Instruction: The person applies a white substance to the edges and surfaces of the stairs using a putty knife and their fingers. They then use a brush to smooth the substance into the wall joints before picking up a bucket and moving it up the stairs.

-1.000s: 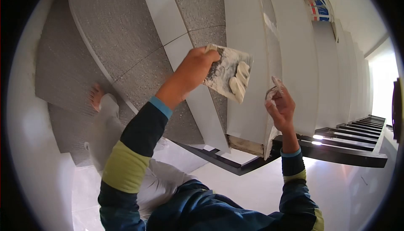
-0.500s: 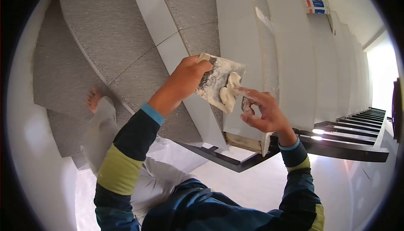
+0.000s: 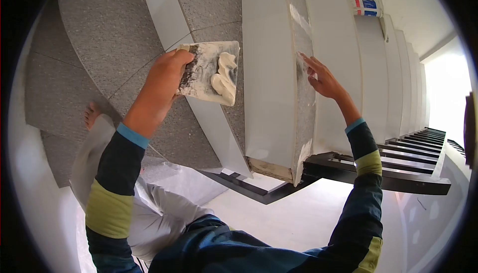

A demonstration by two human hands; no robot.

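Note:
My left hand is closed around the near end of a wide, flat putty knife, its blade smeared with dried filler. A thick blob of off-white putty lies along the blade's far edge. My right hand reaches to a narrow grey stair tread with whitish smears on it. Its fingers are partly stretched out, the tips at the joint between the tread and the white riser. Putty traces show on those fingers.
Speckled grey winder steps and white risers surround me. A black metal railing runs along the open stair side. A paint bucket stands on a step, upper right. My bare foot rests on a step at left.
My right hand has left the putty on the blade and moved up to the tread joint. My left hand has drawn the putty knife left and slightly up. The view has shifted a little.

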